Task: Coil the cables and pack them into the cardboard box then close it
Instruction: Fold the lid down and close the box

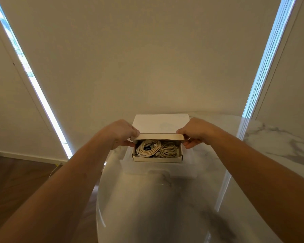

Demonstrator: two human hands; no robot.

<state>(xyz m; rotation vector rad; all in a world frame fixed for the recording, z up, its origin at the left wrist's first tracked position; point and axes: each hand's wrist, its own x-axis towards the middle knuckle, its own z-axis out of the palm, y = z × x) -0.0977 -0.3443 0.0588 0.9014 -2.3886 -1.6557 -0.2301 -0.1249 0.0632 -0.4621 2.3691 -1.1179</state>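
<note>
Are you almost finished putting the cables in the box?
Nearly. Done: two coiled cables already lie inside the cardboard box. In hand: the left hand and right hand pinch the lid by its front flap, one at each corner. Left: the lid is only partly down, so it has yet to be shut.

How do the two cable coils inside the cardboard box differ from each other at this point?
The left coil looks thicker and rounder, with a dark piece showing at its middle; the right coil looks flatter and looser, with no dark piece visible. The left coil lies against the left wall of the cardboard box, the right coil nearer the right wall. Both are cream-coloured, lie side by side inside, and sit under the half-lowered lid held by the left hand and right hand.
</note>
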